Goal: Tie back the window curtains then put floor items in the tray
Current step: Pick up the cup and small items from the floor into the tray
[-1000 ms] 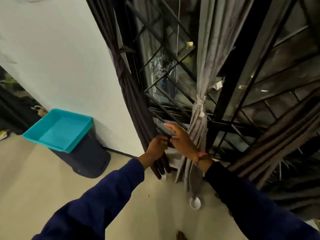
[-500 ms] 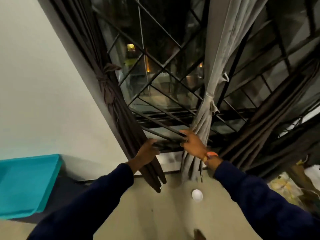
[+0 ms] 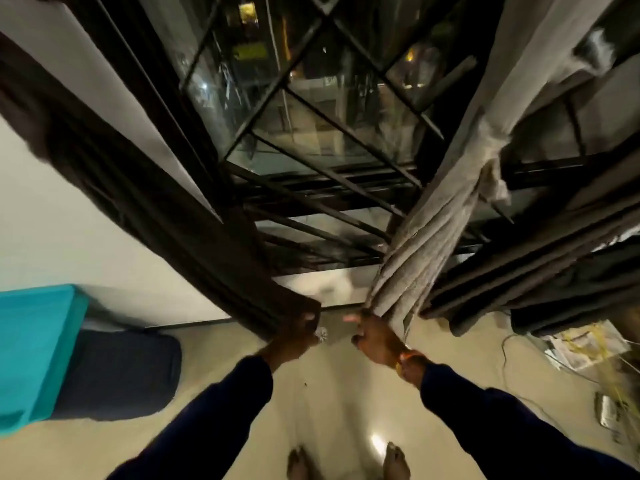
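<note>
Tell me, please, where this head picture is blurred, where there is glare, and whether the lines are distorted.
Head view: motion blur smears the dark curtain and tray; a glare spot lies on the floor; the wide angle bends the window bars.

Tray point(image 3: 34, 355) far L on bin point(image 3: 117, 375); curtains point(image 3: 426, 244) R (window point(image 3: 311, 133) behind).

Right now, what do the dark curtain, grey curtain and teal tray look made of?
Dark curtain: woven fabric, matte, hangs in soft pleats.
Grey curtain: lighter cloth, matte, bunched folds, knotted tie.
Teal tray: probably plastic, uniform colour, smooth; blur leaves the finish unclear.
</note>
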